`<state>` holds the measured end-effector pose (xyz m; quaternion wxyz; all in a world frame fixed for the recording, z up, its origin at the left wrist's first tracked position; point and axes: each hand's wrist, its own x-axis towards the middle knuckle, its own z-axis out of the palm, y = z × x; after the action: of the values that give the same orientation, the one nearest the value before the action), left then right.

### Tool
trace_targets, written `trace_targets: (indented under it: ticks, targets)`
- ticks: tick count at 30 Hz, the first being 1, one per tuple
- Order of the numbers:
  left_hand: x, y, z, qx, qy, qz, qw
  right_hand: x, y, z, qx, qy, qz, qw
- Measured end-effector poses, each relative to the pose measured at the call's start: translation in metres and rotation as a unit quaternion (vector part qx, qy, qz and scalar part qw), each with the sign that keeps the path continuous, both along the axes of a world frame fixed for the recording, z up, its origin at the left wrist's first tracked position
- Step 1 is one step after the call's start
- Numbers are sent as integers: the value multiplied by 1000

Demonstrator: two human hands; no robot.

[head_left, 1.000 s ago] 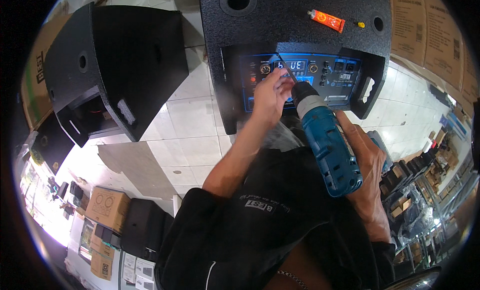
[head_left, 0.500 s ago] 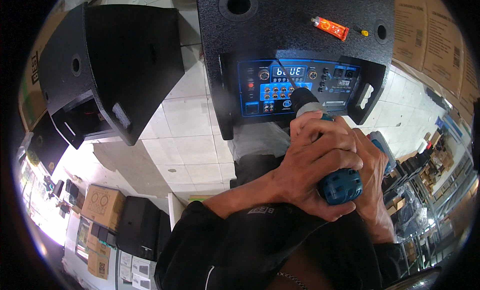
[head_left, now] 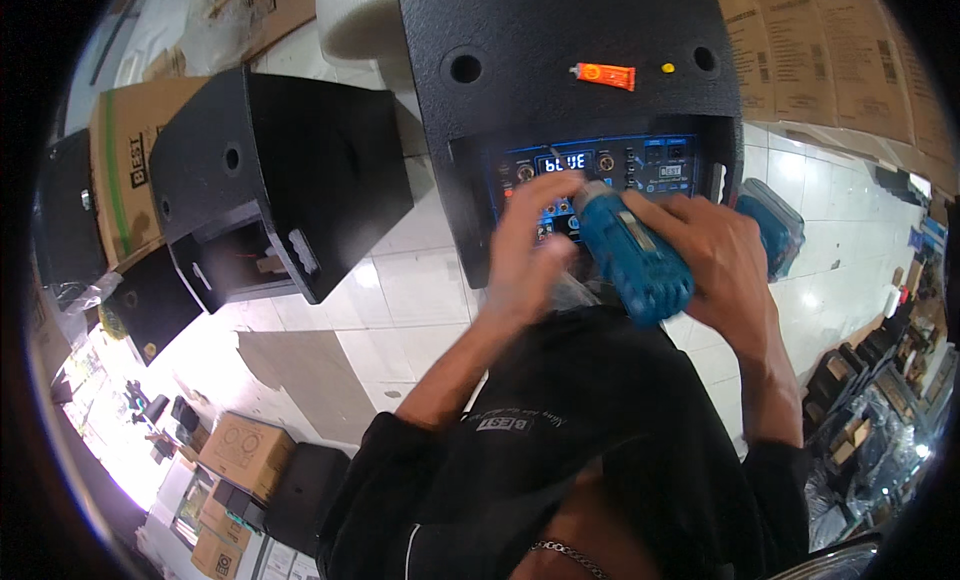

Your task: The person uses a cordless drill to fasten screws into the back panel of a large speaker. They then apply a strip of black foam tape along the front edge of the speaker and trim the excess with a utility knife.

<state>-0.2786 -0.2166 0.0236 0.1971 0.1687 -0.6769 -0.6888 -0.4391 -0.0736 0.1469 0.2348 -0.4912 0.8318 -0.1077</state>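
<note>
My right hand (head_left: 712,245) is wrapped round the grip of a blue cordless drill (head_left: 632,255), its battery showing past the hand on the right. The drill's chuck points away from me at the control panel (head_left: 660,175) of a black speaker cabinet (head_left: 560,35). A thin bit reaches toward the panel's lit display (head_left: 565,164). My left hand (head_left: 525,250), partly blurred, is just left of the chuck, thumb and fingers apart. Its fingertips are close to the chuck; whether they touch it I cannot tell. Knobs and sockets on the panel are partly hidden behind my hands.
An orange tube (head_left: 605,76) and a small yellow cap (head_left: 668,69) lie on the cabinet. Another black cabinet (head_left: 325,165) stands at left on the tiled floor (head_left: 400,270). Cardboard boxes (head_left: 830,60) are stacked far right; a carton (head_left: 248,450) sits lower left.
My left hand has come off the back of the drill and moved forward and left beside the chuck. The right hand keeps its hold. The whole view has shifted.
</note>
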Motion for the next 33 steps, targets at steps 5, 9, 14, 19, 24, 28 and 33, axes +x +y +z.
trace_targets:
  ticks: [5,9,14,19,24,28,33]
  targets:
    - [24,-3,-54,-260,-277,-41,924,15,137,3,-142,-82,-255,953]
    - [-2,22,-106,-435,-222,-108,866,59,256,-32,-159,-118,-651,733]
    - [-47,41,-136,-556,-240,-137,784,94,371,-103,-409,-114,-739,523]
    - [-51,38,-117,-531,-318,-219,754,133,449,-199,-433,-95,-833,331]
    - [-56,71,-101,-487,-270,-214,803,197,485,-296,-319,-213,-906,181]
    - [-97,125,-106,-467,-276,-224,810,257,452,-329,-230,-267,-915,196]
    - [-135,159,-112,-404,-400,-245,785,303,405,-332,-203,-217,-904,307]
